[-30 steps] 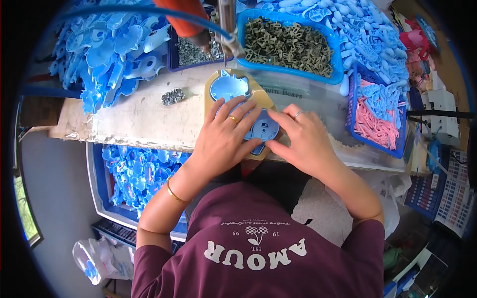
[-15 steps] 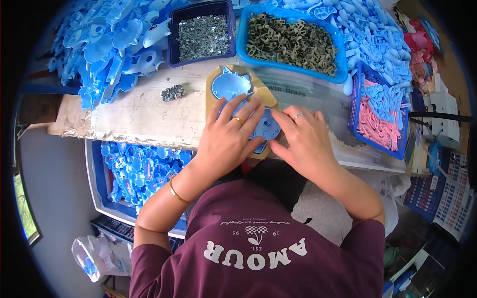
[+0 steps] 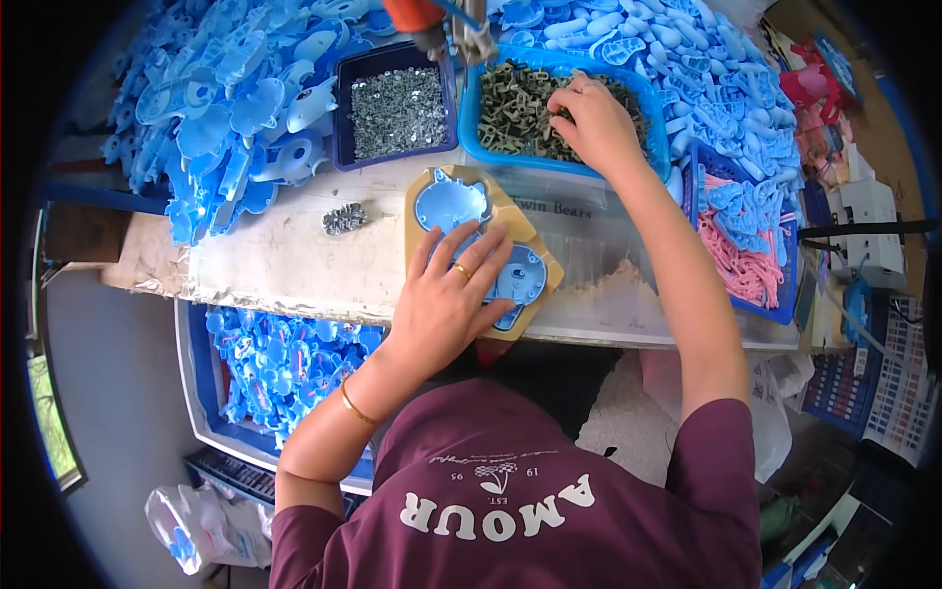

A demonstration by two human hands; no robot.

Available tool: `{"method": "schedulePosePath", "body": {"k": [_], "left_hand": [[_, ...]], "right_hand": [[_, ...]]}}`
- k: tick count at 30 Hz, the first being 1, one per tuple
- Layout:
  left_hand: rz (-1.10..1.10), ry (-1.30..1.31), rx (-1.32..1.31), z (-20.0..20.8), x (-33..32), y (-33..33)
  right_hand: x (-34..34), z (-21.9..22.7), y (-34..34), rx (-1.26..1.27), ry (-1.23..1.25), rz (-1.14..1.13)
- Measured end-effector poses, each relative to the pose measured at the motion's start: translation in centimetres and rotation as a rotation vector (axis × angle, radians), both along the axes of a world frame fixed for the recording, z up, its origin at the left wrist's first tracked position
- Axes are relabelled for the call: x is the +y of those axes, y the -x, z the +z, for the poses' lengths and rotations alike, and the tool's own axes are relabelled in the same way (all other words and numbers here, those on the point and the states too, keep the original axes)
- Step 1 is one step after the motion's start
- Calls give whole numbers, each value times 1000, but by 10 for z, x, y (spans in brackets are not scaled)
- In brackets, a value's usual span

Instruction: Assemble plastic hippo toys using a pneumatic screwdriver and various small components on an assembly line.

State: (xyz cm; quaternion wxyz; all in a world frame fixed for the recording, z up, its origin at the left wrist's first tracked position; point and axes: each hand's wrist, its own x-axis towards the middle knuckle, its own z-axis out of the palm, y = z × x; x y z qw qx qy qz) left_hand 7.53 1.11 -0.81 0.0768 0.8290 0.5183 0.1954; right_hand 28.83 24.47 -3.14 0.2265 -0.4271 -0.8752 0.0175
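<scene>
A tan block-like fixture point(image 3: 535, 211) lies near the table's front edge, with blue molded plastic shell halves in its hollows. The upper shell point(image 3: 451, 204) is rounded; the lower shell point(image 3: 520, 275) sits beside my fingers. My left hand point(image 3: 446, 290), wearing a ring, rests across the middle of the fixture, fingers stretched out and holding nothing. Over at the light-blue tray point(image 3: 476, 140), my right hand point(image 3: 599, 123) dips into small dull metal clips point(image 3: 510, 108). Its fingers are curled together among the clips; whatever lies between the fingertips is too small to make out.
A dark blue bin point(image 3: 343, 147) holds small shiny metal pieces. Blue plastic parts are heaped at left point(image 3: 226, 98) and right point(image 3: 706, 88). An orange-and-metal tool point(image 3: 417, 18) hangs over the bins. A basket point(image 3: 775, 306) holds pink and blue pieces; a crate point(image 3: 196, 393) stands below the table.
My right hand has left the fixture and moved up and away into the tray of metal clips. My left hand stays on the fixture. The hanging tool has come into view.
</scene>
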Motion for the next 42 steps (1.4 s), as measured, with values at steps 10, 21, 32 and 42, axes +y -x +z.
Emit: {"method": "schedulePosePath", "body": {"k": [10, 21, 32, 42], "left_hand": [[-78, 12, 10, 14, 8, 2], [5, 310, -624, 24, 21, -39], [94, 568, -845, 27, 16, -24], [125, 641, -887, 17, 12, -16]], "right_hand": [[-38, 53, -21, 416, 515, 86], [-168, 86, -34, 473, 879, 173], [-154, 47, -241, -162, 290, -515], [-142, 56, -252, 48, 498, -422]]}}
